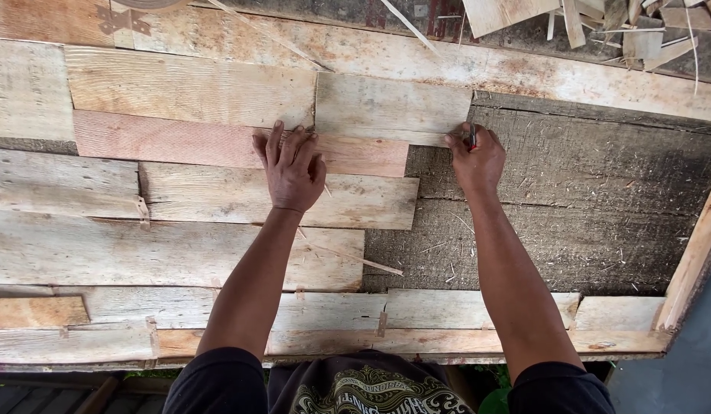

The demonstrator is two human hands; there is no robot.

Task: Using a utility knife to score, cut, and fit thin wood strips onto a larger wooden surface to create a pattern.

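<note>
So basically this was the marking stage of a plank fit-up. The left hand (292,165) lay flat, fingers spread, on the reddish plank (217,142), fingertips touching the lower edge of the short pale plank (390,107), pinning it down. That short plank sat near the far edge of the work surface (570,192), butted against a longer pale plank (191,92) to its left. The right hand (476,157) was at the short plank's lower right corner, fingers curled and pinching a small red marking tool (472,136), tip on the wood; couldn't tell pencil or not. My read: laying out a cut line. Next move would need the plank kept from shifting and a steady stroke.
</note>
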